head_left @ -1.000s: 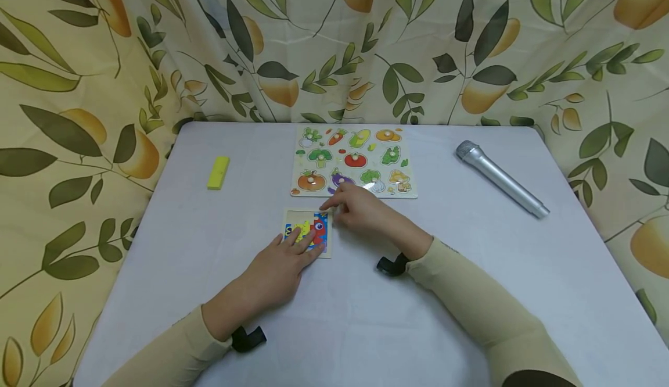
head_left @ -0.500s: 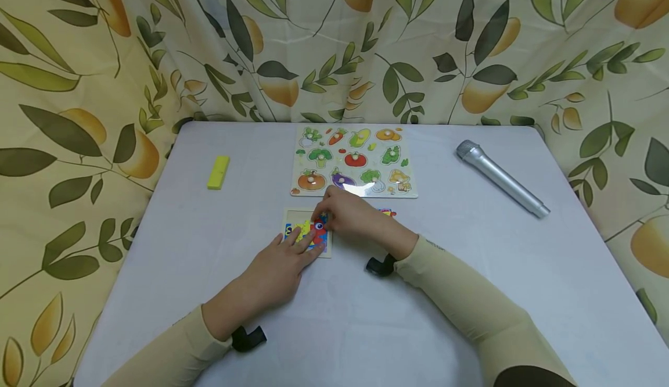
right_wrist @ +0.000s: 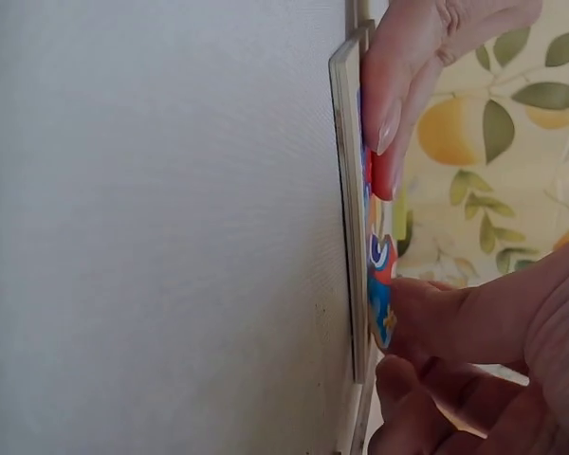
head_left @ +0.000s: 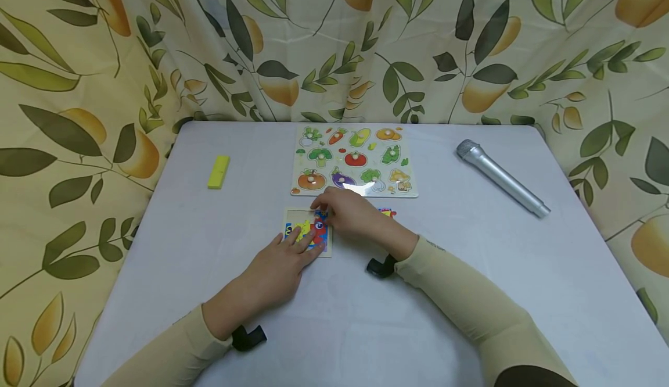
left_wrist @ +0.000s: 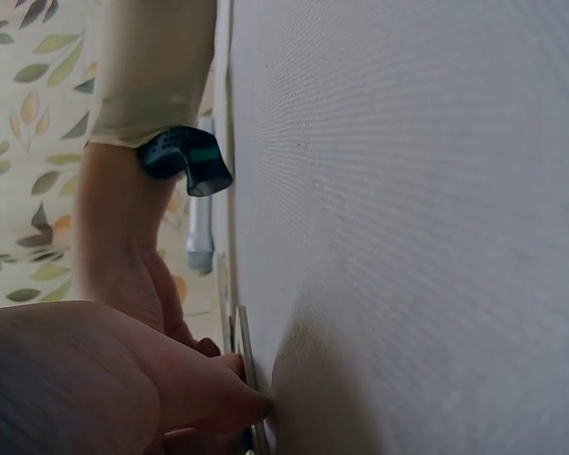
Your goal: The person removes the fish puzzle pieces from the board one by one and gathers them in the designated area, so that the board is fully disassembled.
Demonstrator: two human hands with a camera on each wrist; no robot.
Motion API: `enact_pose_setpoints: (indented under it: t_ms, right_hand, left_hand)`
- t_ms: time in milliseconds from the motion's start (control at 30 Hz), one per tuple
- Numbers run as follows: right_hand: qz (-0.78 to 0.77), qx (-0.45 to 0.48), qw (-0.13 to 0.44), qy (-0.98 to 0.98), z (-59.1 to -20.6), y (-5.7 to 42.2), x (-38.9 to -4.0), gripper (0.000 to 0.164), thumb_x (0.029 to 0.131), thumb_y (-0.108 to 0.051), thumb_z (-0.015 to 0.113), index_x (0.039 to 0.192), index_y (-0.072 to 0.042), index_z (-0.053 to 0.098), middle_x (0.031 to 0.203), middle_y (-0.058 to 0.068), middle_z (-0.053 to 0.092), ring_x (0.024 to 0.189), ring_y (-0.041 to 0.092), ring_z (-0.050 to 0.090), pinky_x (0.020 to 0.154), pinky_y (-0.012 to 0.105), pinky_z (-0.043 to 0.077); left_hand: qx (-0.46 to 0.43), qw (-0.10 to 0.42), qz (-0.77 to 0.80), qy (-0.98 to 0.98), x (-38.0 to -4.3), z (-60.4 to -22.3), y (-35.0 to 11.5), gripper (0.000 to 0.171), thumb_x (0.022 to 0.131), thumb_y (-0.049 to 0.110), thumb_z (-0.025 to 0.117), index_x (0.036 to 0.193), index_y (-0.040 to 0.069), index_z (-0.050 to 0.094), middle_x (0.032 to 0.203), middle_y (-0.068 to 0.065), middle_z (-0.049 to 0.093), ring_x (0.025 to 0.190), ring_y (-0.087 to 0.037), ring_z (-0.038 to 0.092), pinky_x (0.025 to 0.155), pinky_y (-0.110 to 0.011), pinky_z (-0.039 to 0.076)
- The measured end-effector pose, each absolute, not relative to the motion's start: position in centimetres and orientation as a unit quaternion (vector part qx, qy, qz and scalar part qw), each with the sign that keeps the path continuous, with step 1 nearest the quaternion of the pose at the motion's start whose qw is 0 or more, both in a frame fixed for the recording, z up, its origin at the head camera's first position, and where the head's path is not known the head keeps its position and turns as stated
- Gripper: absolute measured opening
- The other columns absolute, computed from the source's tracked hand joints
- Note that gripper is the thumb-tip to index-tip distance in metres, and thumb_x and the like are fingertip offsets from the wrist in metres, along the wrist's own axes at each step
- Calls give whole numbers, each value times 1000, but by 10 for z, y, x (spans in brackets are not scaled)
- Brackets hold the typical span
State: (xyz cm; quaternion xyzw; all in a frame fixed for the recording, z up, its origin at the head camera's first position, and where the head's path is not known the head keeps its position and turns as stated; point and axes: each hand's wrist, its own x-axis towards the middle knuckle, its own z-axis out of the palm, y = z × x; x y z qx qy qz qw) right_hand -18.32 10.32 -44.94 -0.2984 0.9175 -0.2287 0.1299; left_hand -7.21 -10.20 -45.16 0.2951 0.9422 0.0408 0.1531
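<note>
A small wooden jigsaw tray (head_left: 299,215) with bright cartoon pieces lies mid-table. My left hand (head_left: 274,268) rests on it with spread, straight fingers, holding down the lower part. At the tray's upper right corner, my right hand (head_left: 347,215) pinches a red and blue jigsaw piece (right_wrist: 380,299) with a printed eye. In the right wrist view this piece tilts up from the tray, thumb and finger at its edge. Another colourful piece (head_left: 388,212) shows beyond the right wrist, partly hidden. The tray's upper left shows bare wood.
Behind the tray lies a vegetable peg puzzle board (head_left: 334,149). A yellow block (head_left: 218,172) is at the left, and a silver microphone (head_left: 502,178) lies at the right. A patterned curtain (head_left: 324,44) hangs behind the white-covered table (head_left: 418,334).
The right hand has moved slightly left, going from an extended index finger at the tray's corner to pinching the eye piece. A piece behind its wrist has come into view. The left hand stays still.
</note>
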Motion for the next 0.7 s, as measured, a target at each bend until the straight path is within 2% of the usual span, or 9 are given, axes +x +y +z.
enact_pose_setpoints:
  t_ms: [100,233,533,700]
  right_hand:
    - [-231,-295,125,919,-449,103,-183,29,97,-6,76,126,-12,78,116,3,75,108,19,70,103,40,60]
    - [-237,-297,127,916,-448,102,-184,26,96,-9,80,122,-13,81,115,2,73,109,18,68,102,38,59]
    - [-271,-301,118,906,-447,99,-184,18,97,-7,78,112,-15,84,106,0,72,96,14,66,84,30,56]
    - [-282,-292,115,907,-448,96,-184,18,97,-6,77,108,-17,86,102,-2,76,93,14,67,80,30,55]
  left_hand:
    - [294,154,41,943,-72,-452,-102,52,109,21,58,161,25,53,173,-6,42,161,-41,38,124,-66,40]
    - [295,153,38,943,-72,-451,-102,52,109,22,59,161,26,53,173,-5,42,161,-41,38,124,-66,40]
    - [307,129,50,942,-70,-448,-103,49,108,18,59,157,23,59,170,-8,47,157,-42,45,120,-66,44]
    - [310,127,54,941,-70,-449,-104,48,109,18,59,157,23,59,170,-8,48,157,-42,45,120,-66,44]
